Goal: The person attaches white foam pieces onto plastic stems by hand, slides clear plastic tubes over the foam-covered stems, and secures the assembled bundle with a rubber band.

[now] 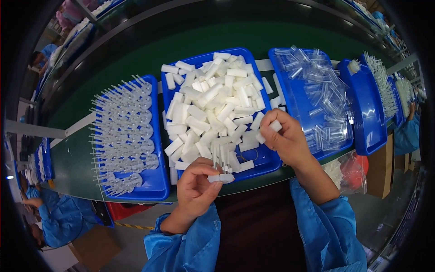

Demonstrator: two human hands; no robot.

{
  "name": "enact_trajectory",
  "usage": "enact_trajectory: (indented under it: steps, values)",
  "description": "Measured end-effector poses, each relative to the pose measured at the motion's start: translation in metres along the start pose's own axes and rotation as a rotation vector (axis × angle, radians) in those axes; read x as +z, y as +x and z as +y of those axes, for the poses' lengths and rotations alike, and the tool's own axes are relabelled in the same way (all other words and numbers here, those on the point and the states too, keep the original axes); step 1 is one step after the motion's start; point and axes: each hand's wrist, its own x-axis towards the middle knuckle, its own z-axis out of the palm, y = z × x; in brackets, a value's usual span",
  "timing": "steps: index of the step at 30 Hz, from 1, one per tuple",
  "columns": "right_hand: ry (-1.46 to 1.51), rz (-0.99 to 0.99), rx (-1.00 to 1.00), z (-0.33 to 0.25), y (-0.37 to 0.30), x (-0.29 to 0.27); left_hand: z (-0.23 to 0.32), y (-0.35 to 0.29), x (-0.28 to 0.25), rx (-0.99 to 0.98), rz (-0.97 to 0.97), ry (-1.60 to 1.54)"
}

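My left hand [195,187] is closed on a white-based piece [220,178] with several thin, clear or shiny stems standing up from it. It is above the near edge of the middle tray. My right hand [289,138] pinches a small white foam block [271,130] between thumb and fingers, over that tray's right side. White foam blocks [213,93] lie heaped in the blue middle tray [246,55]. The exact make of the stemmed piece is too small to read.
To the left, a blue tray [159,181] holds rows of stemmed white pieces [122,136]. Clear plastic tubes [324,88] lie in a blue tray [292,97] at the right, with another blue tray [369,113] beyond. A green conveyor surface [136,61] runs behind. Other people work at both sides.
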Motion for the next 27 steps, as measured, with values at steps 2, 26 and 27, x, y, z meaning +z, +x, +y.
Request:
enact_trajectory:
  steps: [2,26,27]
  values:
    - [0.192,0.078,0.05,-0.002,0.002,0.002,-0.001,0.005,0.004,0.008,-0.02,0.023]
    - [0.51,-0.071,0.062,-0.001,-0.005,-0.01,-0.03,0.01,0.015,-0.214,-0.143,-0.219]
    - [0.439,-0.064,0.086,-0.004,-0.005,-0.009,-0.031,0.01,0.016,-0.204,-0.113,-0.229]
